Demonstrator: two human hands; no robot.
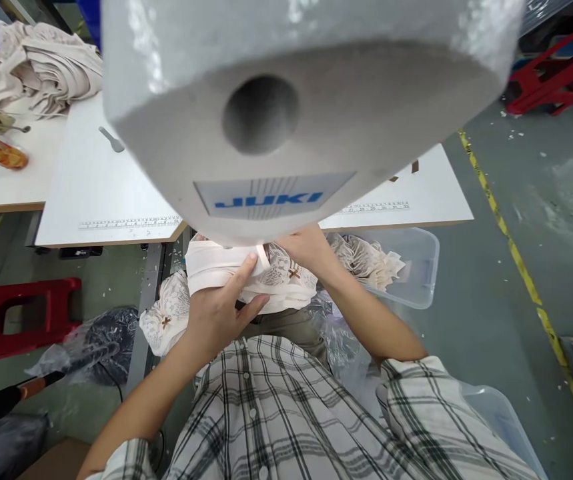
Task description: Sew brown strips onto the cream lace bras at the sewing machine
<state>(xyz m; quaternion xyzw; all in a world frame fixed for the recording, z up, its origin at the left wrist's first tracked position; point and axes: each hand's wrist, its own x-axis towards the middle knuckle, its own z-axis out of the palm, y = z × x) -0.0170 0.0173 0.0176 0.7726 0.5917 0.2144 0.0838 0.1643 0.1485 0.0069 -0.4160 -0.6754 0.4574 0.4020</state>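
Your left hand [221, 305] lies spread on the white lace garment [279, 290] at the centre of the frame, thumb and index finger apart. Your right hand [311, 250] reaches the garment's right side; the grey machine head [316, 130] hides its fingertips, so you can't tell its grip. Right of centre, a clear bin [427, 267] holds ruffled fabric [366, 261].

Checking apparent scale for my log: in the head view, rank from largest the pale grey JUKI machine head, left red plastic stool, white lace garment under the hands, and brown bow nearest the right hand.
1. Machine head, looming near the camera
2. Stool and garment: unranked; hands hide part of the garment
3. Bow
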